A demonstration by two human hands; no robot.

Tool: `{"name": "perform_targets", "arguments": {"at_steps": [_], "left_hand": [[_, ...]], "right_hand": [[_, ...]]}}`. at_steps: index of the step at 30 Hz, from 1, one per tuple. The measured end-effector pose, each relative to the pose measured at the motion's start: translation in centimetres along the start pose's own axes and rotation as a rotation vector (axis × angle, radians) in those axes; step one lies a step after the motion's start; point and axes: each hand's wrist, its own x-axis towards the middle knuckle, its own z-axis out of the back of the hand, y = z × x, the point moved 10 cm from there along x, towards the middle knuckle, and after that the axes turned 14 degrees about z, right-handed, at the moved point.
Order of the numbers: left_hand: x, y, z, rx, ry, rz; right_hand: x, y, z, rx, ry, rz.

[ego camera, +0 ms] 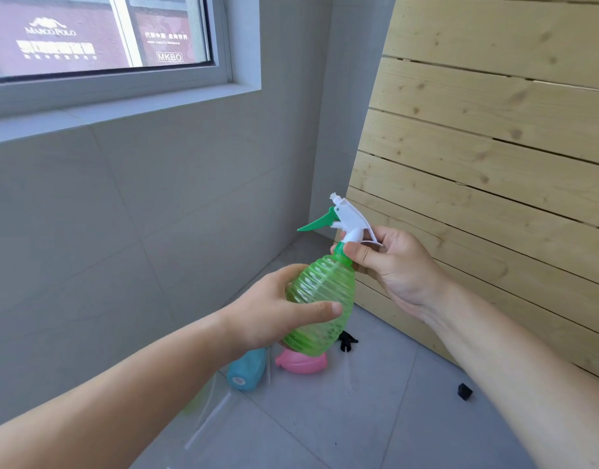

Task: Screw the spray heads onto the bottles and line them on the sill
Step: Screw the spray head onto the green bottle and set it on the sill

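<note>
I hold a ribbed green bottle (320, 299) tilted in mid-air. My left hand (274, 309) wraps around its body from the left. A white spray head (350, 221) with a green trigger sits on the bottle's neck. My right hand (392, 262) pinches the green collar at the base of that head. On the floor below lie a pink bottle (303, 363) and a blue bottle (245, 368), both partly hidden behind the green one and my left hand. A black spray head (347, 340) lies beside the pink bottle. The window sill (122, 111) runs along the upper left.
A slatted wooden panel (494, 147) leans against the wall at the right. A small black piece (464, 391) lies on the grey floor tiles near the panel. Thin clear tubes (210, 418) lie on the floor at the lower left. The wall below the window is grey tile.
</note>
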Motion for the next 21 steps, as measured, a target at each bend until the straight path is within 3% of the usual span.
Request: {"name": "perform_targets", "arguments": {"at_steps": [3,8,11,21], "left_hand": [[0.0,-0.3,0.3,0.025,-0.04,-0.038],[-0.4,0.6,-1.3,-0.147,0.212,0.092],[-0.4,0.8,-2.5,-0.155,0.285,0.077],[0.0,-0.4,-1.1,-0.135,0.078,-0.045]], "right_hand": [[-0.2,-0.2,-0.1,0.067,-0.02,-0.035],[-0.9,-0.5,-0.4,0.324,-0.005,-0.119],[-1.2,-0.4,-1.3,0.388,0.04,-0.13],[-0.8,0.4,-1.7,0.377,-0.011,-0.104]]}}
